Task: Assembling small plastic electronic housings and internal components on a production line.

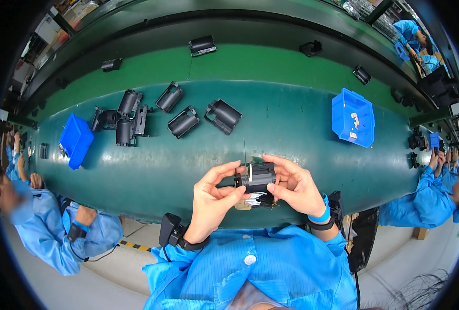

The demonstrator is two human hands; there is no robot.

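Observation:
Both hands grip a black plastic housing [259,179] above the near edge of the green table. My left hand [209,199] is closed on its left end, thumb toward the near side. My right hand [297,188] pinches the right end between thumb and fingers. A small pale strip [250,172] shows upright on the housing, and a thin dark wire [245,150] sticks up beside it. Just below the housing lies a bundle of thin white and black pieces [263,200], partly covered by my hands.
Several similar black housings [183,122] lie at the left and middle of the table [291,124]. A blue bin [368,124] with small pale pieces stands at right, another blue bin [77,140] at left. More housings [202,45] sit on the far green strip. People work at both sides.

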